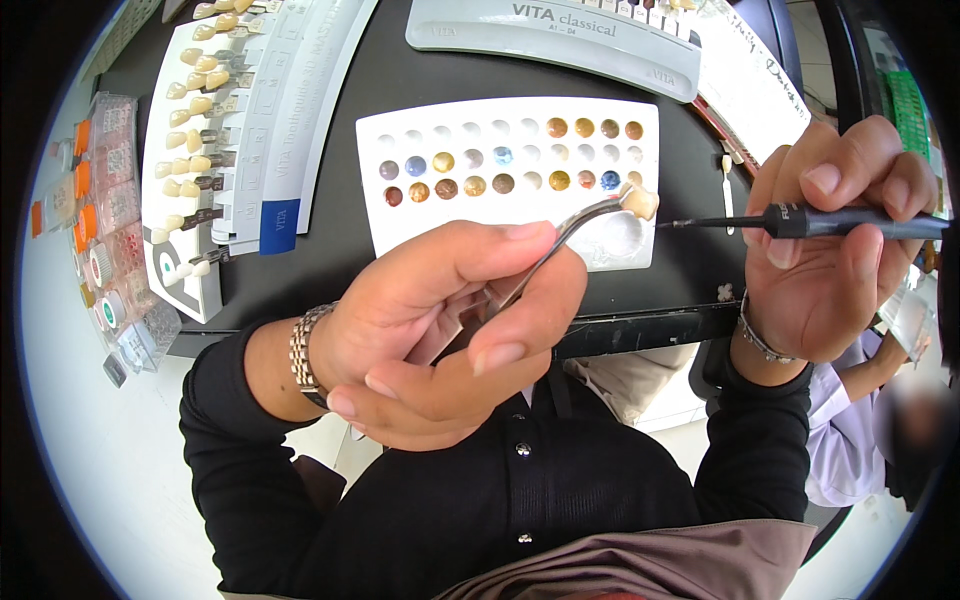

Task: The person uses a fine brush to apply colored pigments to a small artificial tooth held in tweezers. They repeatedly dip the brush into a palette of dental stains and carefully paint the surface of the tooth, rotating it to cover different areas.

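My left hand (450,335) is closed around curved metal tweezers (575,222). At their tips sits a small cream-coloured dental crown (644,204), held above the right part of a white mixing palette (385,222). Rows of round wells in the palette hold brown, yellow, blue and whitish stains. My right hand (815,270) pinches a fine brush with a dark handle (805,221) between thumb and fingers. The brush lies almost level, its thin tip pointing left at the crown, with a small gap between them.
A tooth shade guide (300,130) with many sample teeth stands at the left, and a grey one (550,42) at the back. Clear boxes (118,190) line the far left. A small white-tipped tool (728,190) lies beside the palette. Another person (845,440) sits at the right.
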Tool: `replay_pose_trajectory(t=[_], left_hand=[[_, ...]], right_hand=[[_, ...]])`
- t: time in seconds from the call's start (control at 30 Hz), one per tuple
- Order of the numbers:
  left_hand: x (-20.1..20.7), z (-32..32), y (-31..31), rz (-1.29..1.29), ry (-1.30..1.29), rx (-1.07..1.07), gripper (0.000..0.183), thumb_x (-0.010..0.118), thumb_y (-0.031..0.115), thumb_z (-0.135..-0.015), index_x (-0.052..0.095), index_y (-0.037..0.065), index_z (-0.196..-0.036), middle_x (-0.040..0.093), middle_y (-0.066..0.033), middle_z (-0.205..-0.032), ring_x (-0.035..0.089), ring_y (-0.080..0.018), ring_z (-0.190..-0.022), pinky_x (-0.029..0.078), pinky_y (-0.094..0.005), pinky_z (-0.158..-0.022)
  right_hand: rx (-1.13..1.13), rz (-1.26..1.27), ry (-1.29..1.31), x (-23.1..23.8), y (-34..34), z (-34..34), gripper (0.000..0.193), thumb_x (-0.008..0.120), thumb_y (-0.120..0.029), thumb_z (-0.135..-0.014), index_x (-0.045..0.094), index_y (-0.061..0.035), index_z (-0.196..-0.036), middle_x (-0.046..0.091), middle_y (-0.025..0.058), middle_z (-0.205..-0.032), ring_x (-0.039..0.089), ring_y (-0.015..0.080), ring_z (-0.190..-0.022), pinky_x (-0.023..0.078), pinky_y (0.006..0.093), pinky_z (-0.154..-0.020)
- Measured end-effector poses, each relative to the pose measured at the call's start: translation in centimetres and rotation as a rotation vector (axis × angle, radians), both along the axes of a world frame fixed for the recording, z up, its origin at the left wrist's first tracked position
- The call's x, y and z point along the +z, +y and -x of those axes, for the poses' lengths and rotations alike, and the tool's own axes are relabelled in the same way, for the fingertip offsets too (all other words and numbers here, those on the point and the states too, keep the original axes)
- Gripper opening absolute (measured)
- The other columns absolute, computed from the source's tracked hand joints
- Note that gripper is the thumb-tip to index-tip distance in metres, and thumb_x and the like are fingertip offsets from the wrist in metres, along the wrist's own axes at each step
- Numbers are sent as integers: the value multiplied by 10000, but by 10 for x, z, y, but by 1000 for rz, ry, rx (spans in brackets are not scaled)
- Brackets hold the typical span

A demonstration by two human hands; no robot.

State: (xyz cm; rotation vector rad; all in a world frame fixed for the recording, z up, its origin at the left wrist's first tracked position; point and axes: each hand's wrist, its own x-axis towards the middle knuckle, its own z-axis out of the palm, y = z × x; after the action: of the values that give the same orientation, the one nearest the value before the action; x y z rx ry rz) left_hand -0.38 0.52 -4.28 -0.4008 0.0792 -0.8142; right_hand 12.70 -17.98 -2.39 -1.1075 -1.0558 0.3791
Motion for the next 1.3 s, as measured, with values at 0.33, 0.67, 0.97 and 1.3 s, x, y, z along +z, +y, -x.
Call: replay_pose_trajectory(t=[0.33, 0.67, 0.97, 1.3], left_hand=[[0, 0, 0, -14, -2, 6, 445, 97, 286, -904, 401, 30, -704, 419, -17, -440, 425, -76, -302, 376, -173, -307], [1, 0, -1, -25, 6, 4, 446, 96, 287, -904, 401, 29, -705, 416, -16, -441, 418, -77, -296, 372, -175, -305], [0, 0, 0, -34, 1, 6, 444, 99, 288, -904, 402, 31, -707, 414, -16, -442, 414, -79, -293, 368, -175, -306], [3, -2, 1, -237, -31, 10, 427, 104, 280, -905, 382, 34, -694, 373, 16, -396, 383, -65, -275, 331, -165, -296]], right_hand=[[-38, 3, -19, -2, -2, -1, 174, 380, -78, -815, 342, -33, -979, 453, 150, -885, 452, 118, -557, 423, 215, -488], [-120, 37, -26, 1, -6, 3, 166, 396, -82, -818, 315, -49, -960, 454, 160, -872, 454, 123, -542, 424, 214, -500], [-53, 19, -25, -1, -4, 0, 174, 373, -71, -815, 330, -43, -982, 447, 152, -884, 442, 120, -554, 425, 222, -508], [-95, 26, -20, -1, -4, 2, 164, 365, -64, -819, 331, -35, -977, 444, 151, -872, 435, 115, -533, 432, 225, -503]])
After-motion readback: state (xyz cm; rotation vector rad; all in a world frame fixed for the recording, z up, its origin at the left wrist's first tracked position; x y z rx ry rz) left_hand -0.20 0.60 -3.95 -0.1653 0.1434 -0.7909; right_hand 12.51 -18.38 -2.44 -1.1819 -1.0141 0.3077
